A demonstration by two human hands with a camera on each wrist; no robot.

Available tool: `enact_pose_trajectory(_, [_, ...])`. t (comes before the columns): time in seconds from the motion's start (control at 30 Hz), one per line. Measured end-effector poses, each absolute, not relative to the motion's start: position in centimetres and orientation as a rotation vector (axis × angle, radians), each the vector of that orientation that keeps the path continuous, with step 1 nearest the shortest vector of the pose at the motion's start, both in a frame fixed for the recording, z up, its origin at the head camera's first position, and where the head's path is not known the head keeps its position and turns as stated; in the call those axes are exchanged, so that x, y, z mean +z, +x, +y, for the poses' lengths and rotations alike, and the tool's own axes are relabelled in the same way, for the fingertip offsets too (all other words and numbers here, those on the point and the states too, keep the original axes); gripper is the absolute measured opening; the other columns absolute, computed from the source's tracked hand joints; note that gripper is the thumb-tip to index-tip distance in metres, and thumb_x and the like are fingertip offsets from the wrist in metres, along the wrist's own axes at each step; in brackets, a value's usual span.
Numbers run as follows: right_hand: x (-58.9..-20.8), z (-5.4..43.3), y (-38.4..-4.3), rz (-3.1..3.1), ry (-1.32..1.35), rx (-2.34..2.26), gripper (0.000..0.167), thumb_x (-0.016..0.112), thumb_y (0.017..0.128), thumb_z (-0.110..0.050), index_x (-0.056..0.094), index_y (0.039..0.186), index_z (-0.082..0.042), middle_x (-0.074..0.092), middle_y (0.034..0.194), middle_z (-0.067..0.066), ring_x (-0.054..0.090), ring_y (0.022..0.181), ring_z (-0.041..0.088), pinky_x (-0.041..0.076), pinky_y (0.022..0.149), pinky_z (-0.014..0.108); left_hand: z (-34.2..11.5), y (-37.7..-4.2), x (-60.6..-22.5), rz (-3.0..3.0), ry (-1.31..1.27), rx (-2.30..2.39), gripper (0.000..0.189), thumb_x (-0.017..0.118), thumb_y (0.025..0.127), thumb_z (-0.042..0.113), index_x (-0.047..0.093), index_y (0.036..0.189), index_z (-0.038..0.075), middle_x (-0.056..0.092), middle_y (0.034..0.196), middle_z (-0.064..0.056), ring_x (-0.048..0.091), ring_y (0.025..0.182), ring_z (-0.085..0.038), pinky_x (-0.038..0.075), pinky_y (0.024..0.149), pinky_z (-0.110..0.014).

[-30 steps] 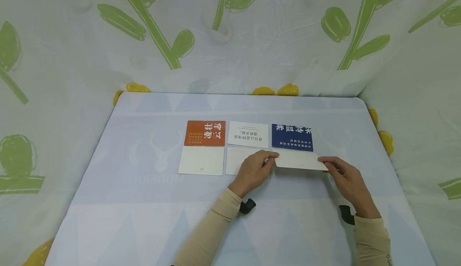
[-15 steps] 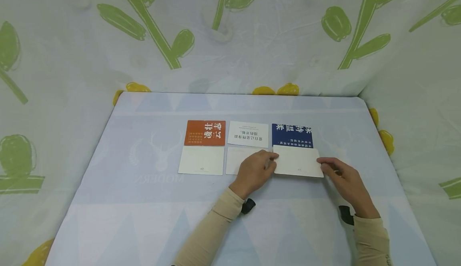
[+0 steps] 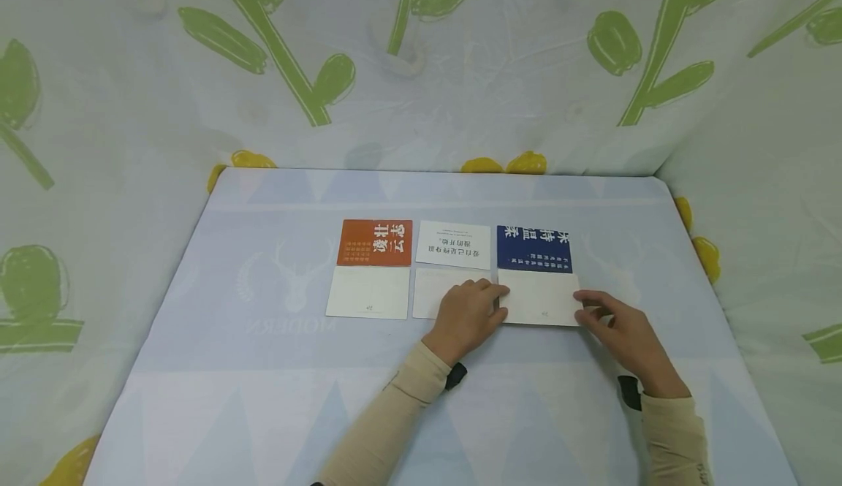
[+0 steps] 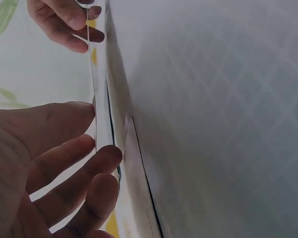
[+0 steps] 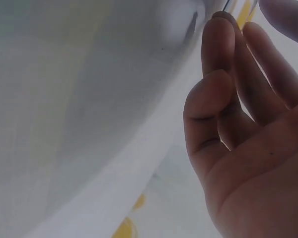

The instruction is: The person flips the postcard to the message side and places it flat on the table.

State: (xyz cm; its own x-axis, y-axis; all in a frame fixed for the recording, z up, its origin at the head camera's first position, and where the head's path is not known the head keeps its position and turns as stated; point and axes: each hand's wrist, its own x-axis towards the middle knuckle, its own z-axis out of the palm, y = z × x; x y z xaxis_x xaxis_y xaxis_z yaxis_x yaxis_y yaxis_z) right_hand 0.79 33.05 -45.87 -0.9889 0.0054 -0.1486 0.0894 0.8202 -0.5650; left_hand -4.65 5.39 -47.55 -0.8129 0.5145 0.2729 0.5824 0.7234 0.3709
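Note:
A white card lies level just in front of a dark blue card with white lettering, its far edge along the blue card's near edge. My left hand holds its left edge, thumb toward the near corner. At the right edge, the fingertips and thumb of my right hand hold it too. Seen edge-on in the left wrist view, the white card is a thin line running between both hands. In the right wrist view only a sliver of it shows at the fingertips of my right hand.
Left of the blue card lie a white card with black lettering and an orange card. Before them are a plain white card and another white card, partly hidden by my left hand. All rest on a pale blue patterned tabletop.
The white card was tilted, its near edge raised; it has come down level and slid slightly left and nearer. My right hand has shifted a little left, staying at its edge.

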Motion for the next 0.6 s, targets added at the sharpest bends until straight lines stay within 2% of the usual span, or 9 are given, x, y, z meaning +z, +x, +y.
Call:
enact_pose_trajectory(0.17, [-45.81,33.0,0.8,2.849,0.046,-0.899,0.045,0.064,0.101,-0.035,0.06,0.137,-0.009,0.068,0.118,0.016,0.062,0.096,0.03,0.05,0.073,0.039,5.44,-4.57,-47.33,-2.79,-0.903,-0.648,0.03,0.077,0.09,0.029,0.076,0.118,0.019,0.075,0.103,0.003,0.067,0.082,-0.012,0.051,0.066,-0.023])
enact_pose_trajectory(0.6, [-45.6,32.97,1.0,2.83,0.04,-0.889,0.048,0.064,0.101,-0.036,0.058,0.139,-0.008,0.065,0.12,0.016,0.06,0.097,0.028,0.05,0.073,0.039,5.6,-4.45,-47.38,-2.795,-0.893,-0.639,0.03,0.076,0.09,0.03,0.076,0.118,0.019,0.074,0.106,0.001,0.068,0.086,-0.014,0.053,0.068,-0.025])
